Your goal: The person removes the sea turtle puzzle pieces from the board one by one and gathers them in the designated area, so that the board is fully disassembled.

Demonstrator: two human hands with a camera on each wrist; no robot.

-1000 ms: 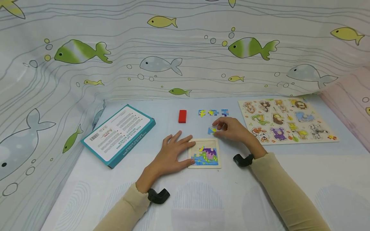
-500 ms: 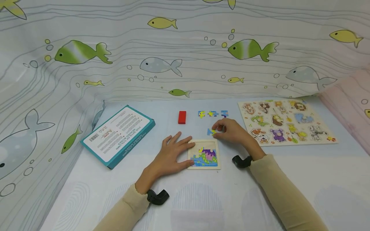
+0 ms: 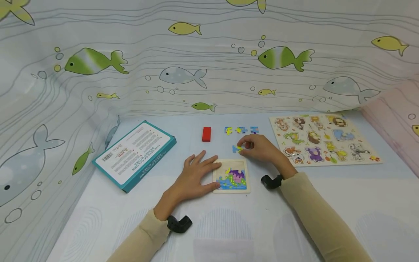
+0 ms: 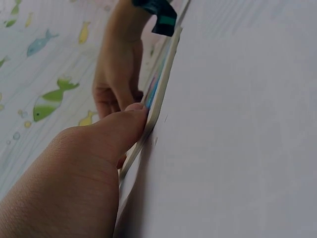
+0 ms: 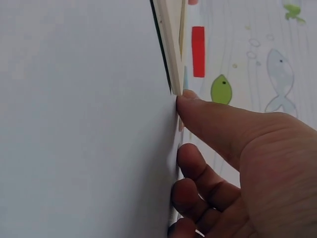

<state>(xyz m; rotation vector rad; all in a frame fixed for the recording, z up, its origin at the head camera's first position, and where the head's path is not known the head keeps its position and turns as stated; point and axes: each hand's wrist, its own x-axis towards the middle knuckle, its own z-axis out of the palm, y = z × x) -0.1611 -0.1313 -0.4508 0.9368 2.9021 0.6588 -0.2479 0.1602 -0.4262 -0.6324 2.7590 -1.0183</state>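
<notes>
A puzzle piece (image 3: 235,149), blue and yellow, sits just right of the centre of the head view, above the tray; the right hand (image 3: 260,148) pinches its right side between thumb and forefinger, the other fingers curled. Just below, the tray (image 3: 237,165) lies flat, its lower part filled with joined pieces (image 3: 237,176) in purple, green and blue, bare wood showing along its top. The left hand (image 3: 198,176) rests at the tray's left edge, fingers spread and fairly straight, thumb and a fingertip touching the rim. Above the right hand, three loose pieces (image 3: 241,130) lie in a row, apart from one another, with a red block (image 3: 206,134) to their left. A teal-edged box (image 3: 135,154) lies slanted at centre left; an animal board (image 3: 322,140) lies at centre right.
</notes>
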